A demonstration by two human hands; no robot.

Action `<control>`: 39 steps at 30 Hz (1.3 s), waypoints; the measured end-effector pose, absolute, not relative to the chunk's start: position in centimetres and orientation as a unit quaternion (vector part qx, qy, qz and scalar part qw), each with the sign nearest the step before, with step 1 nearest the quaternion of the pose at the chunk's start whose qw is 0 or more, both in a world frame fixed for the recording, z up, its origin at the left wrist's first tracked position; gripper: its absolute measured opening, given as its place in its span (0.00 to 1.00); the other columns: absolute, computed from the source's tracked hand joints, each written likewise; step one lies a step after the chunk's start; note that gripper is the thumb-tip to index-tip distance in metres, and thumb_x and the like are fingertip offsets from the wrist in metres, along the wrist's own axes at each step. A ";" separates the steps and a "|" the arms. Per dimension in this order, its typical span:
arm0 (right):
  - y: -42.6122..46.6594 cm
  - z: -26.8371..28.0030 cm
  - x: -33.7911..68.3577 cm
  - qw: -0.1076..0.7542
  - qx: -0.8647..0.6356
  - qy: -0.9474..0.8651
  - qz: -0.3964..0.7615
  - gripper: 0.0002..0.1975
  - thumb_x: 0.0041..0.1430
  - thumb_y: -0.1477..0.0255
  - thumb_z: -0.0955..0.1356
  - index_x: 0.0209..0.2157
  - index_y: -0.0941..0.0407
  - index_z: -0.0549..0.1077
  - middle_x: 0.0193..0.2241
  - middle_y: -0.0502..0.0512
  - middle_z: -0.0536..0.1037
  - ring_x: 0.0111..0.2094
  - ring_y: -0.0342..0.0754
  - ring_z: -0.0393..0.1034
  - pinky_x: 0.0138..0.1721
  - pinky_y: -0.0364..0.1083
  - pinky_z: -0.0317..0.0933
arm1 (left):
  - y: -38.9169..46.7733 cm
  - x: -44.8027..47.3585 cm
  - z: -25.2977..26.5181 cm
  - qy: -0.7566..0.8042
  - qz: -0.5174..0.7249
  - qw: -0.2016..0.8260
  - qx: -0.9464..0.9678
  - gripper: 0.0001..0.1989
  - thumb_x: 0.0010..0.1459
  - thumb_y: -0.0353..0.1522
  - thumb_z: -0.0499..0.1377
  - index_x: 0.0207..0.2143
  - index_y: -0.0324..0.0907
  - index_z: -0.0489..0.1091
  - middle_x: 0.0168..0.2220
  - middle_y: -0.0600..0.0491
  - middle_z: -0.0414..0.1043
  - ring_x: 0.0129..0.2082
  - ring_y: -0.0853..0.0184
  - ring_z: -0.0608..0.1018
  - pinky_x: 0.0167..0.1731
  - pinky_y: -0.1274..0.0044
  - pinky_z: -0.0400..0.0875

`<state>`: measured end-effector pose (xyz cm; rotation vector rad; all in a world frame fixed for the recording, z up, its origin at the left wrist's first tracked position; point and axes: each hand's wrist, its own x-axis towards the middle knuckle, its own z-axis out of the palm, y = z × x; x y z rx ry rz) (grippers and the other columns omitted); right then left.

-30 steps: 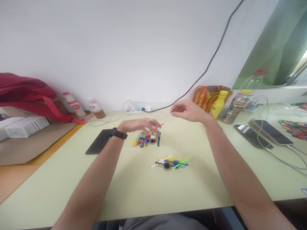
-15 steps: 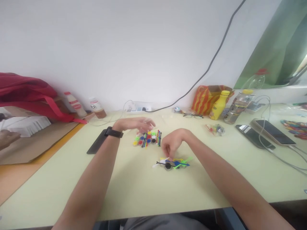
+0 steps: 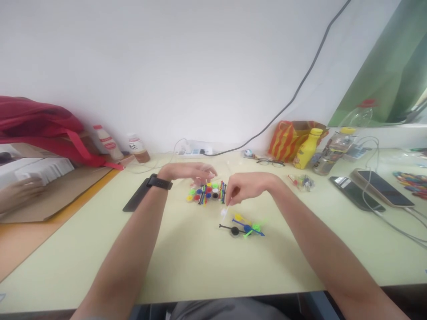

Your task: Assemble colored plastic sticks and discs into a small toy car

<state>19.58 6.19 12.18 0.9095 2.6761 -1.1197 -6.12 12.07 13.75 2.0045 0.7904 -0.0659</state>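
- Hand of a co-worker [image 3: 25,193], well left of the coloured cluster [image 3: 209,195], by white blocks [image 3: 55,171]; grip unclear. Red bag [image 3: 36,118] beyond it, also well left of the cluster.
- Dark slab [image 3: 135,202], flat on the table [image 3: 187,262], left of the cluster, its long axis slanting away from the person.
- Left hand [image 3: 190,172], watch [image 3: 160,182] at the wrist, over the cluster's far-left side. Fingers loosely bent; blur hides the tips, so cannot tell whether they pinch or touch anything.
- White piece [image 3: 223,213], right of the cluster and closer to the body, dangling from the right fingertips. Long axis steep, running down and a little left from the pinch. Cannot tell whether its low end meets the table.
- Right hand [image 3: 247,184], just right of the cluster, thumb and finger pressed together on the white piece's upper end. Clearly the nearer hand to the loose spinners; the left is off beyond the cluster.
- Loose spinners, right of the cluster, on the person's side of it, below the right hand: black spinner [image 3: 235,231] lying roughly crosswise, blue spinner [image 3: 247,228] slanting nearer toward its right end, green spinner [image 3: 256,227] slanting the other way, yellow spinner [image 3: 238,218] behind.
- Clear packet [image 3: 303,182], well right of the cluster; phone [image 3: 356,194] farther right again.
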 end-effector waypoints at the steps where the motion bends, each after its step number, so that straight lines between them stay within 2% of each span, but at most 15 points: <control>1: 5.9 13.0 20.2 0.011 0.283 0.886 -0.366 0.13 0.60 0.69 0.72 0.43 0.58 0.85 0.38 0.57 0.85 0.35 0.46 0.75 0.36 0.42 0.63 | 12.1 -6.2 13.8 0.319 -0.024 0.479 0.818 0.26 0.64 0.50 0.59 0.57 0.45 0.69 0.40 0.50 0.71 0.35 0.64 0.74 0.36 0.73 0.70; 4: 4.6 15.7 22.4 -0.088 0.258 0.895 -0.352 0.13 0.62 0.66 0.71 0.44 0.55 0.86 0.38 0.55 0.85 0.33 0.44 0.72 0.34 0.43 0.63 | 12.2 -6.3 13.8 0.315 -0.019 0.485 0.815 0.27 0.63 0.49 0.60 0.59 0.45 0.68 0.39 0.50 0.71 0.33 0.65 0.74 0.36 0.73 0.71; 6: 3.9 17.1 24.1 -0.162 0.275 0.883 -0.344 0.12 0.61 0.63 0.73 0.43 0.53 0.86 0.37 0.55 0.84 0.35 0.46 0.73 0.35 0.45 0.64 | 12.3 -6.4 13.8 0.316 -0.020 0.473 0.822 0.26 0.63 0.48 0.61 0.59 0.45 0.69 0.39 0.50 0.72 0.34 0.64 0.75 0.37 0.73 0.71; 8: 3.5 17.9 25.6 -0.280 0.315 0.849 -0.319 0.12 0.60 0.62 0.74 0.42 0.52 0.86 0.36 0.55 0.83 0.36 0.48 0.73 0.35 0.47 0.65 | 12.5 -6.4 13.6 0.313 -0.018 0.461 0.830 0.25 0.63 0.47 0.61 0.58 0.46 0.69 0.40 0.50 0.73 0.35 0.63 0.76 0.37 0.73 0.71; 11: 3.7 18.0 26.8 -0.438 0.369 0.780 -0.252 0.11 0.59 0.60 0.75 0.40 0.51 0.86 0.31 0.53 0.81 0.32 0.49 0.72 0.31 0.48 0.64 | 12.6 -6.3 13.4 0.294 -0.006 0.467 0.834 0.25 0.62 0.46 0.62 0.58 0.45 0.70 0.39 0.49 0.73 0.34 0.63 0.77 0.35 0.73 0.71; 13: 4.2 17.5 26.9 -0.483 0.390 0.751 -0.226 0.12 0.58 0.60 0.75 0.40 0.52 0.85 0.28 0.53 0.79 0.30 0.49 0.72 0.29 0.48 0.64 | 12.4 -6.0 13.3 0.283 0.012 0.477 0.832 0.25 0.63 0.45 0.62 0.58 0.44 0.70 0.38 0.49 0.73 0.34 0.63 0.77 0.36 0.72 0.72; 19: 5.4 16.3 25.0 -0.455 0.384 0.768 -0.239 0.14 0.59 0.61 0.73 0.41 0.56 0.84 0.37 0.59 0.83 0.36 0.51 0.74 0.35 0.48 0.67 | 11.5 -4.7 13.4 0.273 0.052 0.520 0.807 0.25 0.63 0.46 0.62 0.58 0.46 0.71 0.45 0.47 0.72 0.43 0.60 0.78 0.44 0.68 0.75; 23: 5.6 15.8 24.2 -0.409 0.401 0.788 -0.225 0.13 0.59 0.63 0.72 0.40 0.57 0.84 0.32 0.56 0.82 0.33 0.49 0.72 0.35 0.47 0.65 | 11.2 -3.7 13.2 0.270 0.062 0.532 0.800 0.24 0.64 0.46 0.62 0.58 0.45 0.69 0.45 0.48 0.73 0.46 0.58 0.78 0.48 0.66 0.75; 27: 5.9 15.4 24.3 -0.365 0.426 0.803 -0.201 0.13 0.59 0.64 0.71 0.40 0.56 0.83 0.32 0.55 0.81 0.33 0.49 0.73 0.34 0.46 0.65 | 11.1 -3.2 13.1 0.273 0.062 0.536 0.797 0.24 0.64 0.46 0.61 0.57 0.45 0.69 0.44 0.48 0.73 0.45 0.59 0.78 0.46 0.67 0.75; 33: 6.4 15.1 24.5 -0.351 0.420 0.812 -0.204 0.10 0.59 0.65 0.71 0.38 0.56 0.81 0.35 0.56 0.83 0.36 0.51 0.74 0.38 0.47 0.67 | 11.1 -3.1 13.0 0.281 0.044 0.531 0.798 0.24 0.65 0.48 0.59 0.58 0.46 0.69 0.44 0.48 0.72 0.45 0.59 0.78 0.43 0.69 0.75; 39: 6.5 15.1 24.7 -0.319 0.424 0.828 -0.183 0.11 0.60 0.63 0.71 0.36 0.55 0.81 0.36 0.56 0.82 0.35 0.50 0.72 0.38 0.47 0.64 | 11.1 -3.0 13.0 0.279 0.045 0.528 0.801 0.24 0.65 0.47 0.60 0.58 0.46 0.68 0.44 0.49 0.72 0.44 0.59 0.78 0.45 0.68 0.75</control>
